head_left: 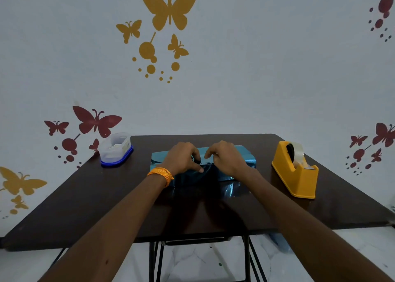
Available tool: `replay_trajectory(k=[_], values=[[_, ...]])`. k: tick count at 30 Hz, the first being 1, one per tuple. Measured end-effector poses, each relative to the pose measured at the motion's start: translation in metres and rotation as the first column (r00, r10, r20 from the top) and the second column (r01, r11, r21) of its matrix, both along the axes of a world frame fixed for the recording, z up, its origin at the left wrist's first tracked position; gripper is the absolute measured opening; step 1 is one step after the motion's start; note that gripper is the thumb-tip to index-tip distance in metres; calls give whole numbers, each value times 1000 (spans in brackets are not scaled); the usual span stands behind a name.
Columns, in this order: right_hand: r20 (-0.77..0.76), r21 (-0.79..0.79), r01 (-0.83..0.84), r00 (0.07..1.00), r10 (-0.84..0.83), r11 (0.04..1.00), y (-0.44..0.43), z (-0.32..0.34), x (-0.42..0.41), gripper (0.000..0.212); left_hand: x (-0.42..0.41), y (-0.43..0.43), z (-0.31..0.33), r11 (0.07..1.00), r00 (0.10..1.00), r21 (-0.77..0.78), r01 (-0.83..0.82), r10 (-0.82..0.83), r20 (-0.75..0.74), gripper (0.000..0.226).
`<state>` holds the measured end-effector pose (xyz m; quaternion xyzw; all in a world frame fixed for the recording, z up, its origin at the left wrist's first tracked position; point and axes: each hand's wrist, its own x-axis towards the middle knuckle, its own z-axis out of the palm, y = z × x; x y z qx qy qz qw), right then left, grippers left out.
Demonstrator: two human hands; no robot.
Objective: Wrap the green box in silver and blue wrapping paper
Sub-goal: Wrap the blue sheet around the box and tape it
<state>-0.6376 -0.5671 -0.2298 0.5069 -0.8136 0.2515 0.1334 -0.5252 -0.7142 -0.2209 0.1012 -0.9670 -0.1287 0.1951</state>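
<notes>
Shiny blue wrapping paper [243,155] covers a box-shaped bulge in the middle of the dark table [85,196]; the green box itself is hidden under it. My left hand [181,159], with an orange thread band at the wrist, rests on top of the paper with fingers curled, thumb pressing the front fold. My right hand [226,158] sits beside it, fingers curled and pinching the paper's edge on top. A loose flap of paper [230,188] lies flat toward me on the table.
A yellow tape dispenser [296,170] with a clear roll stands at the right of the table. A clear plastic container [116,149] with a blue lid, upside down, sits at the back left corner. A wall with butterfly decals lies behind.
</notes>
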Motion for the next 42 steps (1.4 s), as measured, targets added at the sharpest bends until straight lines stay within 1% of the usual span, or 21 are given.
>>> replay_trajectory(k=[3,5,8,11,13,15,17,19,21,23,24,25,26,28,30,31,33,35,38,40,42], values=[[-86,196,13,996,4,980,-7,1,-1,42,2,-2,1,1000,1000,23,16,-17,9,47],[-154,225,43,988,-8,973,-6,-1,-2,42,4,-5,0,999,1000,28,22,-22,21,50],[-255,195,126,964,-74,973,1,-2,-3,40,8,-12,-1,1000,1000,21,11,-11,8,44],[-302,160,179,945,-124,971,9,-1,-6,36,12,-16,-1,998,1000,56,-1,2,-13,40],[-264,111,131,960,-98,985,10,-1,-5,36,13,-15,0,999,1000,39,-11,11,-6,40],[-238,120,51,971,-21,992,10,-3,0,39,13,-14,1,1000,1000,17,-22,22,8,39],[-240,123,24,971,6,992,11,-7,4,40,13,-13,2,999,999,7,-35,35,33,39],[-232,70,51,972,-33,996,16,-9,3,35,13,-11,5,998,996,-12,-61,62,65,40],[-210,-48,96,972,-104,994,25,-7,0,29,14,-4,12,988,981,-87,-126,137,135,42],[-158,-178,165,968,-193,970,36,-3,-4,25,15,9,21,953,945,-211,-218,260,198,48],[-122,-232,215,961,-248,949,48,1,-6,24,13,19,24,938,939,-242,-248,294,176,49],[-76,-271,270,951,-300,924,57,4,-9,23,9,29,27,939,950,-224,-261,291,112,46],[-24,-300,338,932,-362,892,71,8,-13,22,1,44,27,961,971,-148,-233,239,23,38],[67,-353,478,871,-488,805,100,14,-23,20,-17,78,28,993,990,92,-71,81,-114,21],[146,-399,583,802,-579,707,132,16,-33,20,-40,118,25,949,988,290,127,-95,-121,12],[173,-399,615,779,-603,680,148,16,-37,20,-52,136,22,922,982,340,186,-160,-105,11],[227,-363,656,751,-620,662,176,14,-44,18,-78,166,12,898,971,368,240,-225,-83,13],[306,-323,691,723,-620,647,198,9,-53,19,-102,190,1,897,969,370,244,-242,-53,23],[445,-263,695,703,-555,670,213,4,-63,36,-124,211,-15,911,972,347,222,-235,-3,40],[584,-177,703,639,-501,689,212,4,-68,41,-131,218,-22,906,970,354,232,-240,-22,51],[743,-119,697,535,-402,707,206,3,-78,33,-134,218,-27,896,968,369,247,-242,-60,56]])
